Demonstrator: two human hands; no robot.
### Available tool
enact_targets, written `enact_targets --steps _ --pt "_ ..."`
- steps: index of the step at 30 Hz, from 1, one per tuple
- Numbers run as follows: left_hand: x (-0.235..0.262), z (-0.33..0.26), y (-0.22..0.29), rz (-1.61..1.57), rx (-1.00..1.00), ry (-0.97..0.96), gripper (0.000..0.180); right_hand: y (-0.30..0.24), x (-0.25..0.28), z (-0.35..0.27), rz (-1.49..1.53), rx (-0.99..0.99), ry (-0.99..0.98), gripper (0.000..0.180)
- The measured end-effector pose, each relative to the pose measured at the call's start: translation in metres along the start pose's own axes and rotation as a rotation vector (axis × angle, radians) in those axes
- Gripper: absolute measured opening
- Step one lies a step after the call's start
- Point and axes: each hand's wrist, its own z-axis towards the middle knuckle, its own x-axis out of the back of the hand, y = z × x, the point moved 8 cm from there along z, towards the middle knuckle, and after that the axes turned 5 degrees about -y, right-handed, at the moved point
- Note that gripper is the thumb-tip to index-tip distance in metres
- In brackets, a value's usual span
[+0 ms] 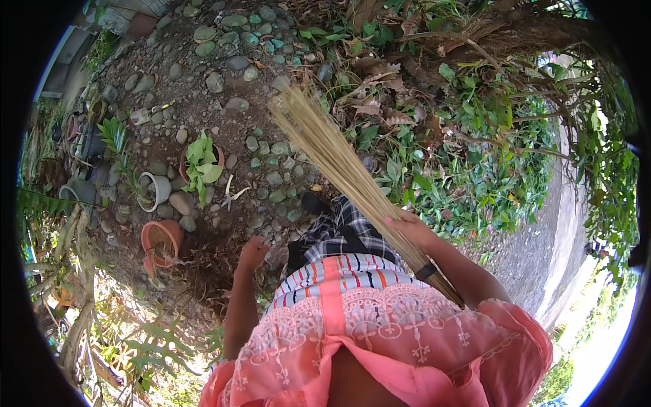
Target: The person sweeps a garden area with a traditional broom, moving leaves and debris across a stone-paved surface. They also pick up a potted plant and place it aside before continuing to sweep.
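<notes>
A long broom of thin straw-coloured sticks (346, 166) slants across my front, bound with a dark band near its lower end. My right hand (413, 229) is wrapped round its bundle above that band. The fanned tips point up and to the left, over the stony ground beside dry leaves. My left hand (253, 253) hangs lower left with fingers curled closed; whether something small is in it I cannot make out. Near it a terracotta pot (161, 243) lies tilted on the soil, with dry brown leaves (215, 271) just below.
Left of centre are a leafy potted plant (202, 166), a grey-white pot (154, 191) and pruning shears (234, 192) with pale handles. Rounded stones (274, 178) stud the soil. Green ground plants (468, 166) spread at right, beside a grey paved strip (542, 258). Woody branches (502, 41) hang at upper right.
</notes>
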Motion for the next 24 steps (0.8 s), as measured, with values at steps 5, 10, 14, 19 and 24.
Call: enact_targets --steps 5,10,14,19,24 --pt "0.022 0.002 0.028 -0.049 -0.055 0.039 0.031 0.023 0.015 0.081 0.122 -0.083 0.023 0.049" --pt "0.047 -0.004 0.029 -0.076 0.012 0.08 0.024 0.07 0.12 0.043 0.217 -0.169 0.373 0.047" --pt "0.034 -0.007 0.001 0.0 0.091 0.056 0.024 0.051 0.118 -0.015 0.243 0.024 0.423 0.045" --pt "0.007 0.001 0.002 0.171 -0.163 0.007 0.038 -0.001 0.035 -0.027 0.413 0.061 0.077 0.056" --pt "0.019 0.017 0.025 0.106 -0.099 -0.039 0.037 -0.025 -0.013 0.061 0.43 0.17 -0.162 0.069"
